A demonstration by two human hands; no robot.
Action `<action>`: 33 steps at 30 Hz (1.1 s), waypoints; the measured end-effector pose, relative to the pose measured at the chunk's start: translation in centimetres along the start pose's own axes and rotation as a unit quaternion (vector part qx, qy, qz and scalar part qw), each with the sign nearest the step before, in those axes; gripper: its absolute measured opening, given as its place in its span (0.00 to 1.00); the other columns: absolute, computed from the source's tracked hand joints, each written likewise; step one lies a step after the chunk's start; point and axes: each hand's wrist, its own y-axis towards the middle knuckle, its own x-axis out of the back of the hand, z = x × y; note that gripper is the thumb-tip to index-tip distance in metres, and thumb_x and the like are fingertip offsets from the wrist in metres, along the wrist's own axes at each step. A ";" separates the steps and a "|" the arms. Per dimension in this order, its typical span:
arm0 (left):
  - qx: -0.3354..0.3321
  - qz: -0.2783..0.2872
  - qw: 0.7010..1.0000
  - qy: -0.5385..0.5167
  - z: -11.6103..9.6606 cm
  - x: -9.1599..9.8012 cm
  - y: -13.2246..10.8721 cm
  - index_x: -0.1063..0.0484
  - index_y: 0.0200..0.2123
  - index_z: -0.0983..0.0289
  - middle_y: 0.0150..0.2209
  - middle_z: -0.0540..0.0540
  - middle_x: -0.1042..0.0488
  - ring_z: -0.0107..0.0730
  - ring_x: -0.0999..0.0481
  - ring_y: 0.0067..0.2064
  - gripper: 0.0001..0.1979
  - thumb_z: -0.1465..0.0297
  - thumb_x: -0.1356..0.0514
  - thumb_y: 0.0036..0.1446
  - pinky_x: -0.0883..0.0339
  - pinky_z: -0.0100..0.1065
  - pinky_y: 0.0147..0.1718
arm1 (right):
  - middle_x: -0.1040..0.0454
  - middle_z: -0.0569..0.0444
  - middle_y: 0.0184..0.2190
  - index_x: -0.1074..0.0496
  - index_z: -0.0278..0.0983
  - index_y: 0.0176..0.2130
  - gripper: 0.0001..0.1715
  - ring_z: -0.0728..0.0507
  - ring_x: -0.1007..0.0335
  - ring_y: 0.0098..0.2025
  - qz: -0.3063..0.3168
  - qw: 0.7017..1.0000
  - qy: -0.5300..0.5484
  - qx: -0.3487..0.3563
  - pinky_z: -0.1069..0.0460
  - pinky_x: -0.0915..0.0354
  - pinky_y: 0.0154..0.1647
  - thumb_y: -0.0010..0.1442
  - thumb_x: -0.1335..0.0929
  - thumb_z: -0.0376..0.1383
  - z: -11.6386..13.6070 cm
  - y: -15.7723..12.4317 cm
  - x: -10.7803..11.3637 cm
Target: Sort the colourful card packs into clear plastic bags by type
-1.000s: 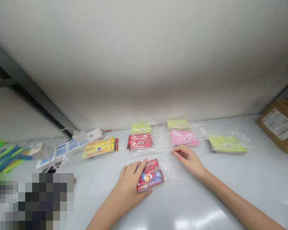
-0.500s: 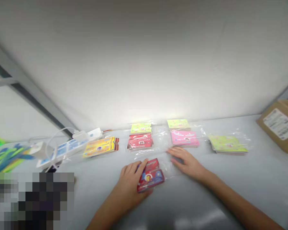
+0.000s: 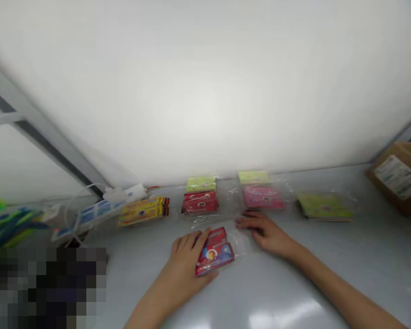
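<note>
From the head cam: the left hand (image 3: pixel 185 262) sits on a red printed card pack (image 3: pixel 214 252) on the white table (image 3: pixel 329 278), fingers closed around its left edge, thumb on top, so it's basically gripping it. The right hand (image 3: pixel 269 233) is just beside the pack, fingers loosely spread and holding nothing, right by some clear plastic wrap (image 3: pixel 241 242). Behind them you've got a red pack (image 3: pixel 200 202) and a pink pack (image 3: pixel 263 198), with a yellow pack (image 3: pixel 143 211) further left and a lime green pack (image 3: pixel 324 206) further right
</note>
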 end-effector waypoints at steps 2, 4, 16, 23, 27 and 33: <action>0.000 -0.003 1.000 0.003 -0.1 0.1 0.0 0.50 0.61 0.58 0.56 0.58 0.38 0.48 0.40 0.55 0.38 0.63 0.38 0.48 0.47 0.46 0.53 | 0.26 0.54 0.45 0.27 0.43 0.43 0.22 0.40 0.38 0.54 -0.009 1.000 0.011 0.001 0.39 0.43 0.54 0.54 0.39 0.25 -0.2 0.1 0.0; 0.002 -0.004 1.000 0.006 -0.2 0.2 -0.1 0.50 0.61 0.58 0.56 0.57 0.39 0.47 0.40 0.55 0.38 0.64 0.38 0.48 0.46 0.45 0.53 | 0.24 0.53 0.43 0.26 0.43 0.40 0.15 0.40 0.36 0.52 -0.013 1.000 0.016 0.003 0.40 0.42 0.53 0.55 0.37 0.29 -0.2 0.2 0.1; -0.003 -0.005 1.000 0.004 0.0 -0.1 0.0 0.49 0.60 0.59 0.55 0.59 0.38 0.47 0.39 0.54 0.39 0.63 0.38 0.47 0.45 0.45 0.52 | 0.28 0.52 0.30 0.31 0.37 0.32 0.05 0.45 0.32 0.34 -0.048 0.996 0.065 -0.039 0.49 0.36 0.37 0.53 0.36 0.30 0.5 0.6 0.4; 0.003 0.002 1.000 0.000 0.0 0.0 0.0 0.50 0.60 0.58 0.56 0.59 0.39 0.47 0.41 0.55 0.38 0.65 0.38 0.47 0.47 0.46 0.53 | 0.28 0.53 0.30 0.31 0.38 0.30 0.06 0.45 0.31 0.34 -0.057 0.994 0.085 -0.044 0.50 0.35 0.36 0.54 0.37 0.31 0.6 0.7 0.5; -0.003 -0.003 1.000 -0.001 0.1 0.0 0.0 0.51 0.61 0.58 0.55 0.58 0.39 0.47 0.41 0.55 0.38 0.65 0.38 0.48 0.47 0.46 0.53 | 0.28 0.52 0.30 0.30 0.37 0.29 0.07 0.45 0.32 0.34 -0.049 0.995 0.080 -0.038 0.50 0.36 0.38 0.53 0.38 0.29 0.7 0.7 0.6; 0.005 0.003 1.000 0.002 -0.1 0.2 0.0 0.50 0.60 0.59 0.55 0.59 0.39 0.47 0.41 0.55 0.38 0.64 0.38 0.47 0.47 0.46 0.53 | 0.30 0.52 0.29 0.29 0.36 0.37 0.12 0.45 0.33 0.32 -0.051 0.996 0.066 -0.042 0.50 0.35 0.35 0.52 0.38 0.29 0.7 0.6 0.6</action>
